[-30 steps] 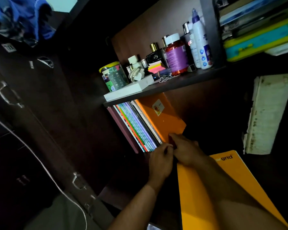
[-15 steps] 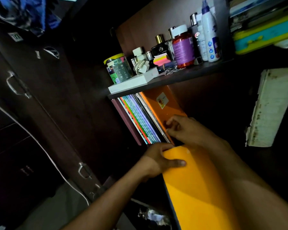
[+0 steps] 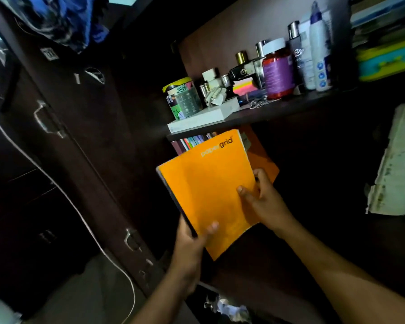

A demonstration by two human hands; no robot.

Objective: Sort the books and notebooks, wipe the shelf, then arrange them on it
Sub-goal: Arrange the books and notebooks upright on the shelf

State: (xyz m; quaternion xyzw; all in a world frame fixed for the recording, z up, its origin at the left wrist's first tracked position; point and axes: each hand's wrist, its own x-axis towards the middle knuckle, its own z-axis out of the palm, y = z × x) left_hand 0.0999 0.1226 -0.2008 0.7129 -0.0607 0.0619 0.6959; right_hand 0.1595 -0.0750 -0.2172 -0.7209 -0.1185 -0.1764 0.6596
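Note:
An orange "papergrid" notebook [image 3: 206, 190] stands tilted in front of the lower shelf opening. My left hand [image 3: 192, 242] grips its lower left edge, thumb across the cover. My right hand [image 3: 260, 197] holds its right edge, thumb on the cover and fingers behind. Behind it a row of leaning notebooks [image 3: 194, 141] with coloured spines shows under the shelf board, mostly hidden. Another orange notebook [image 3: 260, 155] leans behind on the right.
The upper shelf [image 3: 267, 113] carries jars, bottles, a white box [image 3: 204, 118] and sticky notes. Stacked books [image 3: 384, 50] lie top right. A worn white book [image 3: 398, 160] stands at right. Dark cupboard doors with handles [image 3: 47, 120] and a white cable fill the left.
The orange notebook has been lifted from lying low to upright before the shelf row. My left hand moved down to its lower edge and my right hand now holds its right edge.

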